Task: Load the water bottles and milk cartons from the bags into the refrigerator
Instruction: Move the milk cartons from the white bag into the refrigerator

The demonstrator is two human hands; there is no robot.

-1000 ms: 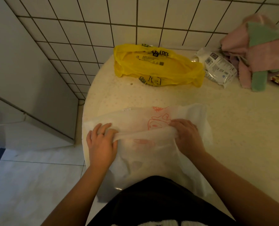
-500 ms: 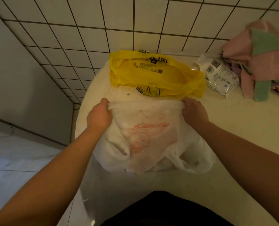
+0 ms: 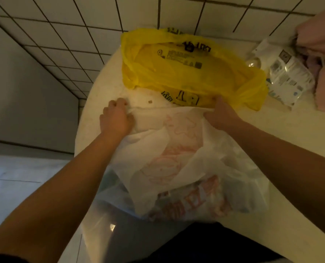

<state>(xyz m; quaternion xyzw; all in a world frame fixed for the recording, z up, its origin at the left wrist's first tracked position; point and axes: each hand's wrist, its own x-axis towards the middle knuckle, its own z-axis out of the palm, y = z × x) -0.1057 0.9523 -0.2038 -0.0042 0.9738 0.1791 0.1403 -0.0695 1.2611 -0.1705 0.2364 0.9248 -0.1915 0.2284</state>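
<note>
A white plastic bag [image 3: 177, 162] with red print lies crumpled on the round cream table [image 3: 300, 141], right in front of me. My left hand [image 3: 116, 118] grips its far left edge with curled fingers. My right hand [image 3: 221, 115] grips the far right edge, close to the yellow bag. That yellow plastic bag [image 3: 186, 67] with black print lies flat beyond, against the tiled wall. No bottle or carton shows in either bag.
A white printed pouch [image 3: 285, 73] lies to the right of the yellow bag, and pink cloths [image 3: 323, 54] are heaped at the far right. The tiled wall [image 3: 82, 25] runs behind the table. A pale floor [image 3: 15, 177] lies to the left.
Both hands have carried the white bag's far edge away from me, up to the yellow bag, then lowered it onto the table. The bag now lies spread out and crumpled.
</note>
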